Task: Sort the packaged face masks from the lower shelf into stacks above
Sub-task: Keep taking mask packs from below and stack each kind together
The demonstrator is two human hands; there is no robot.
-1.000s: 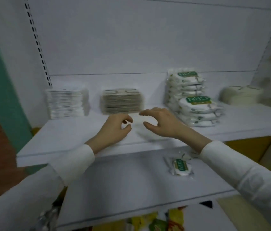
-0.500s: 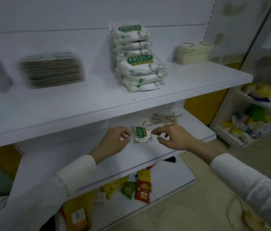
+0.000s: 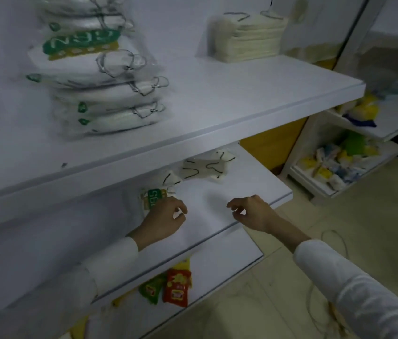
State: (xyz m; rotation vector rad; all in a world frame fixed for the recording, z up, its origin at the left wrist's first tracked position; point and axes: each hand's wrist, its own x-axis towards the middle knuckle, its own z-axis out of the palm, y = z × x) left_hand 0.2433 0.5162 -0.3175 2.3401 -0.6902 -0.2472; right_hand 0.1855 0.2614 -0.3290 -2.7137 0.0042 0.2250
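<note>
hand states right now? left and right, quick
Left hand: fingers curled, overlapping the green-label mask packet; grip cannot be told.
Right hand: open, loosely curled, holding nothing.

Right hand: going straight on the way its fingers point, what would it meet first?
Probably the left hand, across the lower shelf; the green-labelled mask pack lies behind it. Depth unclear.

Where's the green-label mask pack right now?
Head view, left of centre: the mask pack is on the lower shelf, against the left hand, with loose masks further back to its right.
</note>
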